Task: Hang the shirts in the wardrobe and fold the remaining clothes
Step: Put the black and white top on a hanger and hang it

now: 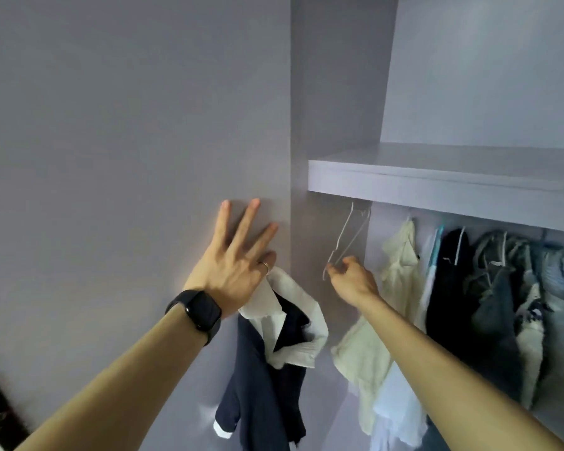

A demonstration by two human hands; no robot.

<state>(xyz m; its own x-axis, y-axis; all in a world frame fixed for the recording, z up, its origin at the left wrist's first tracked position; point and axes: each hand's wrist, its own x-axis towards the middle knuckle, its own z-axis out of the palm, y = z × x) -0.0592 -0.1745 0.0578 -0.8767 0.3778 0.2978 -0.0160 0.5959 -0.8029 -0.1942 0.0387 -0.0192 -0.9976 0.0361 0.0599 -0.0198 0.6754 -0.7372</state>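
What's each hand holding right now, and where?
Right hand pinches the wire hanger at its lower end; left hand holds the navy shirt by its white collar.

Dim, soft; wide-angle edge warp.

Hands (232, 271) (352, 281) x2 — navy shirt (267, 369) x1

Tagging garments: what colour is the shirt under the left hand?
The shirt is navy with a white collar and cuffs, clearest in the head view.
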